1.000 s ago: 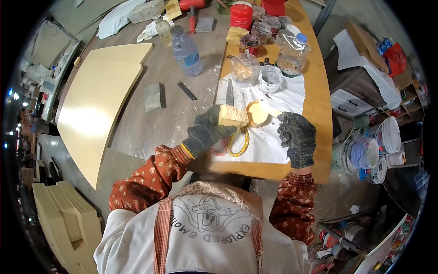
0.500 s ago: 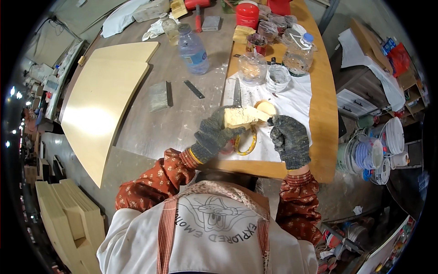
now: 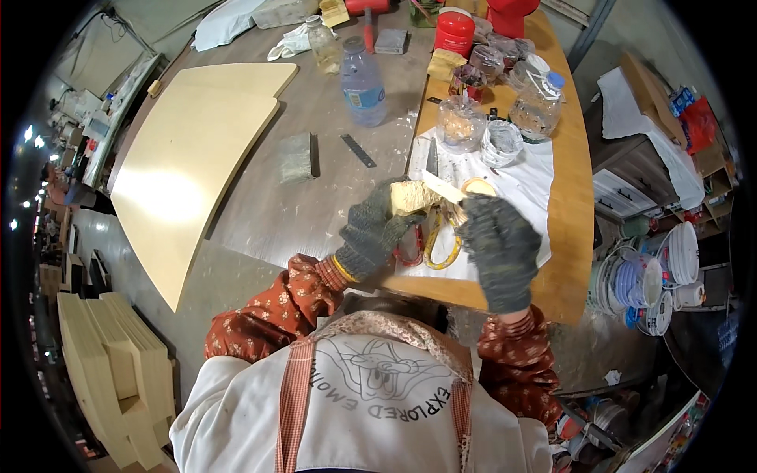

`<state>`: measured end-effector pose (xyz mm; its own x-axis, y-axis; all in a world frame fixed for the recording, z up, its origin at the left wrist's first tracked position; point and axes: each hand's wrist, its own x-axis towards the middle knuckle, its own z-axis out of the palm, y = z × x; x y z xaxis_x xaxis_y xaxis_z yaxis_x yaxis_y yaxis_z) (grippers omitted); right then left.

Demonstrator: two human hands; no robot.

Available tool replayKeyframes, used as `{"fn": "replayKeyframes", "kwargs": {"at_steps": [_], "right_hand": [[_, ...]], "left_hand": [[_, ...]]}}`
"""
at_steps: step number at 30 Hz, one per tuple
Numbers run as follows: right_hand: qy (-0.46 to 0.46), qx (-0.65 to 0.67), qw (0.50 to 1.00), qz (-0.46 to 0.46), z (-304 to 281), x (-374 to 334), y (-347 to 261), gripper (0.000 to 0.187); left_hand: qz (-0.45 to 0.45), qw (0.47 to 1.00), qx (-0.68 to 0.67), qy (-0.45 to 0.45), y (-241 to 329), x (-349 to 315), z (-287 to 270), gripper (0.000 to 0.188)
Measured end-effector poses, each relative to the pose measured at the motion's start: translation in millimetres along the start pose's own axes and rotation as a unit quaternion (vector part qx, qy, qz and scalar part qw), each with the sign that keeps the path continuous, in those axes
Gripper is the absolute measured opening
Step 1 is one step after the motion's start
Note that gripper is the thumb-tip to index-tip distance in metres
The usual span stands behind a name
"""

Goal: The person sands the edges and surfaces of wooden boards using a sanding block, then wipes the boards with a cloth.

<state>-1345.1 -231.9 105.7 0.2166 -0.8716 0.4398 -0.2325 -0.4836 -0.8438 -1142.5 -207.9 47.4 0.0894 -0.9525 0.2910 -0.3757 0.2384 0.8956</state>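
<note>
In my left hand [image 3: 371,229], in a dark grey knit glove, is a pale yellow block [image 3: 412,197] with a rough, crumbly-looking face; I cannot tell its material. My right hand [image 3: 503,248], gloved alike, closes on a flat cream-coloured blade-like strip [image 3: 444,188], whose free end reaches toward the block's upper right. Whether the two touch is unclear. Partly behind the right glove sits a round shallow container [image 3: 478,187] with a pale rim. Below the block lie a yellow looped handle [image 3: 443,251] and a red looped handle [image 3: 408,254] on the white cloth [image 3: 530,185].
A large cream panel [image 3: 185,150] covers the table's left side. Nearby are a grey block [image 3: 296,158], a black strip [image 3: 359,150] and a water bottle [image 3: 363,87]. Several jars, a white tub [image 3: 501,143] and a larger bottle [image 3: 538,109] crowd the right. Stacked boards [image 3: 118,370] stand lower left.
My right hand has moved up and to the left relative to the table, bringing the strip over near the block. The block has turned in my left hand. The whole view has shifted slightly.
</note>
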Motion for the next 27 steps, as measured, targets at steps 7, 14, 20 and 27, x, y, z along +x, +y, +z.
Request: {"fn": "replayKeyframes", "kwargs": {"at_steps": [7,14,20,27], "right_hand": [[-0.114,-0.468,0.84,-0.251,33,-35,-23,0.047],[-0.067,-0.457,0.822,-0.332,24,-42,-28,0.053],[-0.1,-0.449,0.845,-0.272,38,-39,-25,0.048],[-0.064,-0.373,0.884,-0.276,21,-32,-12,0.042]], "left_hand": [[-0.003,1.0,-0.011,0.001,4,-1,-14,0.037],[-0.054,0.976,-0.207,-0.028,8,-1,-25,0.04],[-0.109,0.941,-0.318,-0.045,22,-10,-32,0.048],[-0.152,0.933,-0.324,-0.046,12,-13,-55,0.044]]}}
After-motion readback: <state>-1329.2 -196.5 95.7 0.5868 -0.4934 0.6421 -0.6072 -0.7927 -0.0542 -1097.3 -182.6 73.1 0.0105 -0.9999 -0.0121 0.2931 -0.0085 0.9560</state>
